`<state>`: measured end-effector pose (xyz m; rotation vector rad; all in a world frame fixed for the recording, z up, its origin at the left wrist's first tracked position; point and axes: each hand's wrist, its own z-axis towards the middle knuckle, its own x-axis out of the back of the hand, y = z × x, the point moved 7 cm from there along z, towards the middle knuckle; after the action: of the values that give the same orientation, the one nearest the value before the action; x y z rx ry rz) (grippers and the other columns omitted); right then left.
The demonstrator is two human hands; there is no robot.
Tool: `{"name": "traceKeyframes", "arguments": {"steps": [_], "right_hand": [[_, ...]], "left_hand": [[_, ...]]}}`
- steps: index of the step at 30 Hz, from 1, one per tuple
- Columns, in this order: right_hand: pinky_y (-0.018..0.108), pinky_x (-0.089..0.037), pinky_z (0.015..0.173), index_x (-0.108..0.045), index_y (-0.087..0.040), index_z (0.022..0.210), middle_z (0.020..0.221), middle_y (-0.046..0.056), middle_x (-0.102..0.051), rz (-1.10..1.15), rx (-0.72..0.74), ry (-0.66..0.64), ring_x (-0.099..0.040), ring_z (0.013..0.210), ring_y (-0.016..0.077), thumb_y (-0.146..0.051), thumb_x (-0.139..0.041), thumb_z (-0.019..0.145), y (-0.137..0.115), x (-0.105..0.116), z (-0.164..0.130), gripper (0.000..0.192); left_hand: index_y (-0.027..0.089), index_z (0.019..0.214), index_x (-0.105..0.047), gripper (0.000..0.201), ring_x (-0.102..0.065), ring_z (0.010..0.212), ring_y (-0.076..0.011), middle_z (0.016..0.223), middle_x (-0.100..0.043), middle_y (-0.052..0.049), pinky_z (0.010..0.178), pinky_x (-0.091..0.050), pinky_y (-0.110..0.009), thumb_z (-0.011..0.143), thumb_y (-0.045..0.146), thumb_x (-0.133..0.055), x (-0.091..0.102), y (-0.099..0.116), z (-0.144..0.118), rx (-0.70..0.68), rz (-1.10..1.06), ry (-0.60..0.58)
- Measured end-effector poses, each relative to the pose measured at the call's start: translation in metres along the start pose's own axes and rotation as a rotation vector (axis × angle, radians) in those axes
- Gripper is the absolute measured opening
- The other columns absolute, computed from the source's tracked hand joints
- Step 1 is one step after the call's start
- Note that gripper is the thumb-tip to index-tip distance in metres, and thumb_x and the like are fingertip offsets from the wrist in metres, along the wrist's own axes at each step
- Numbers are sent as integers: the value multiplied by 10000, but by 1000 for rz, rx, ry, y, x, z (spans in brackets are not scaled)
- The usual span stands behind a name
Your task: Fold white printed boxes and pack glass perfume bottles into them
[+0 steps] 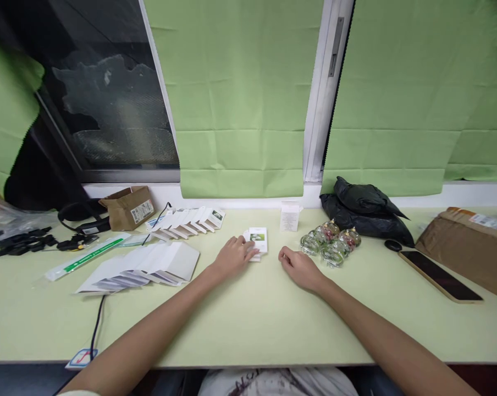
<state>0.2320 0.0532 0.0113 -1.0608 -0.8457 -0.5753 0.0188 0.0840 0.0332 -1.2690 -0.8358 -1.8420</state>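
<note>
Two bare hands rest on the pale green table (248,324) near the middle of the frame. The left hand (233,256) lies palm down, fingers loosely curled, fingertips pressing on the near-left edge of a small white carton (258,237) with a green picture; no closed grip, more a flat touch. The carton lies flat just above centre, and seems to sit on top of another like it, though the stack is too small to count. The right hand (298,267) is half curled, empty, resting just right of the carton and apart from it. The carton's long axis runs roughly up the frame, away from the person; the printed face points up. To lift it cleanly, my judgement is that the left fingers should pinch one carton by its long sides while the right hand steadies the rest, so nothing slides toward the glass ornaments (330,242) right of centre. An upright white box (289,216) stands behind. Fanned flat cartons (149,268) lie at left, a second row (188,221) above them. A black bag (366,212) and a phone (439,275) lie at right.
</note>
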Motion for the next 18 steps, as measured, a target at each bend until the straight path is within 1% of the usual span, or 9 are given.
{"name": "traceKeyframes", "arguments": {"steps": [2, 3, 4, 6, 10, 15, 18], "right_hand": [[263, -325, 676, -584, -248, 1032, 804, -7, -668, 16, -9, 16, -593, 726, 168, -234, -435, 1013, 2, 1, 1, 151], [265, -329, 677, -584, -249, 1046, 803, -7, -665, 20, -16, 22, -594, 727, 171, -245, -436, 1016, 2, 1, 1, 152], [266, -333, 678, -584, -250, 1062, 800, -7, -662, 23, -24, 29, -594, 729, 174, -255, -437, 1018, 3, 2, 1, 154], [270, -345, 685, -586, -252, 1079, 798, -7, -658, 32, -36, 43, -595, 737, 180, -285, -436, 1026, 5, 3, 1, 162], [283, -372, 711, -600, -253, 1063, 835, -3, -680, 80, -37, 61, -608, 762, 185, -373, -423, 1048, 4, 5, 2, 214], [294, -389, 719, -608, -256, 1087, 952, 13, -718, 126, -29, 61, -619, 818, 193, -428, -452, 1034, 1, 6, 2, 238], [299, -390, 715, -606, -255, 1104, 984, 19, -723, 120, -39, 58, -618, 829, 197, -430, -453, 1029, 1, 7, 1, 243]], "left_hand": [[313, 1406, -616, 481, -599, 1165, -259, 1231, -628, -100, 1044, -453, -393, 1089, 488, -299, 6, 14, -15, -152, -148, -21], [337, 1437, -588, 466, -596, 1165, -242, 1239, -615, -85, 1004, -476, -360, 1090, 481, -312, 7, 17, -20, -187, -208, -44], [349, 1444, -582, 456, -595, 1162, -232, 1235, -608, -77, 984, -485, -344, 1093, 472, -318, 8, 17, -24, -196, -249, -40], [341, 1422, -607, 443, -597, 1145, -219, 1210, -609, -71, 977, -487, -335, 1097, 447, -324, 9, 16, -26, -188, -314, -25], [294, 1312, -684, 423, -599, 1129, -218, 1150, -649, -66, 1009, -474, -355, 1101, 390, -330, 8, 14, -21, -155, -416, 12], [278, 1271, -698, 371, -601, 1120, -238, 1136, -682, -74, 992, -481, -377, 1081, 389, -400, 7, 14, -19, -146, -455, 8], [276, 1308, -676, 365, -604, 1073, -244, 1079, -688, -73, 968, -486, -386, 1063, 411, -442, 7, 12, -19, -129, -452, 14]]}}
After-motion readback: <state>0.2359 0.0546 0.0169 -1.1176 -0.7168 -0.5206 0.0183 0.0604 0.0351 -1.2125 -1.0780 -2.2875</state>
